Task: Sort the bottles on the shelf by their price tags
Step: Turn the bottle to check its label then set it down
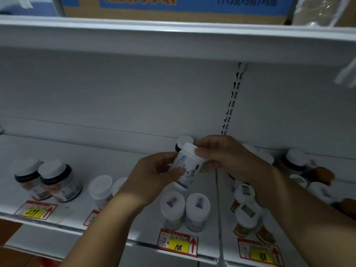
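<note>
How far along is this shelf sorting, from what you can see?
Partly done, it seems. Two dark-collared bottles already stand behind the 299 tag, and two white-capped bottles behind the 108 tag. In hand: the left hand and right hand both grip a white labelled bottle, tilted, not yet placed. Left: the crowded amber bottles near the 88 tag.

We see a cardboard box with blue and orange print on the top shelf. Beside it, at right, we see clear plastic wrapping. A slotted upright runs down the back panel.
</note>
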